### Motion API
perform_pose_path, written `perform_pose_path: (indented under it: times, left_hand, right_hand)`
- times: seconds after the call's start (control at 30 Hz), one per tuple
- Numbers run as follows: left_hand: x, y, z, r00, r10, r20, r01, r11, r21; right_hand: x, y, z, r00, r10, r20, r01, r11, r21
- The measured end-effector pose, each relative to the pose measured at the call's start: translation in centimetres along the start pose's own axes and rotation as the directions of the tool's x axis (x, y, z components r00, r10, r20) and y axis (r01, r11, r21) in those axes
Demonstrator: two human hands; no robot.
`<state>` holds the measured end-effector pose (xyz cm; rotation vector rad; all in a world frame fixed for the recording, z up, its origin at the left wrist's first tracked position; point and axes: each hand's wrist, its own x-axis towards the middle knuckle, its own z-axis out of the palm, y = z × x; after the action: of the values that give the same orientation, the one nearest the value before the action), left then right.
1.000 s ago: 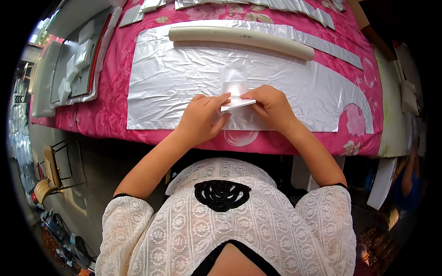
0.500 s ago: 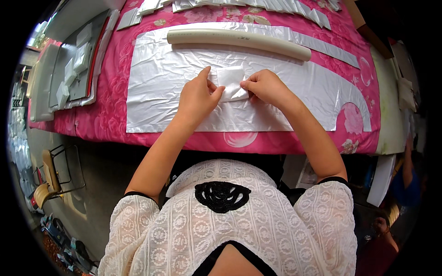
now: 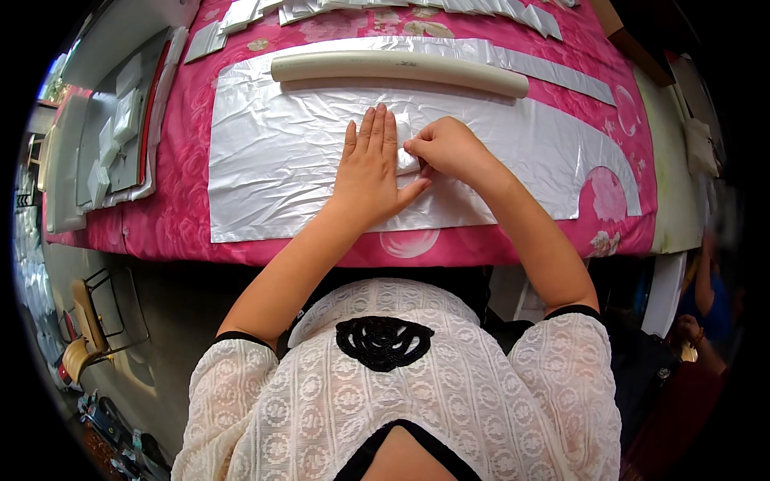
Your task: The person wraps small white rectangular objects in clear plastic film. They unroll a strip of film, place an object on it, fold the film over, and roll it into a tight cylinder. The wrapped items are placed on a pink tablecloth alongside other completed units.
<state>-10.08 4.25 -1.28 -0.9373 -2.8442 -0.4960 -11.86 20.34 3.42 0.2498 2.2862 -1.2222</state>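
Silver crinkled foil sheet (image 3: 289,172) spread on pink floral counter (image 3: 184,216); left hand (image 3: 370,172) open, pressed flat; right hand (image 3: 443,148) pinching small folded foil piece (image 3: 407,156).

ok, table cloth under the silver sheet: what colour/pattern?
Bright pink cloth with a paler floral and circle print, clearest in the head view.

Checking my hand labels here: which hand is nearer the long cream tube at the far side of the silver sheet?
Left. The left hand lies flat, fingertips reaching close below the cream tube. The right hand is curled lower on the silver sheet, farther away.
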Motion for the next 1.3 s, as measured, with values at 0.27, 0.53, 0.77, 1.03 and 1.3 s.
perform_pose_path:
  times: [0.27,0.53,0.77,1.03,1.3]
  left_hand:
    - [0.0,0.2,-0.1,0.998,-0.043,0.052,0.044,0.999,-0.019]
    - [-3.4,-0.2,-3.2,0.973,-0.084,-0.215,-0.017,0.902,-0.431]
    - [-14.7,-2.7,-7.5,0.509,-0.227,0.83,0.857,0.046,-0.513]
    - [-17.3,-2.5,-6.1,0.553,-0.435,0.711,0.747,-0.119,-0.654]
    - [-10.6,-0.9,-10.0,0.952,-0.265,0.154,0.307,0.804,-0.51]
  right_hand:
    - [-2.9,-0.1,1.2,0.917,-0.289,-0.274,0.12,0.857,-0.502]
    - [-0.9,0.0,1.4,0.592,-0.793,-0.146,0.472,0.488,-0.734]
    - [0.6,0.1,9.2,0.705,-0.709,-0.021,0.583,0.597,-0.551]
    - [-5.8,-0.9,16.1,0.54,-0.82,0.188,0.834,0.493,-0.246]
    - [-1.9,-0.3,-0.3,0.44,-0.898,-0.01,0.867,0.428,-0.254]
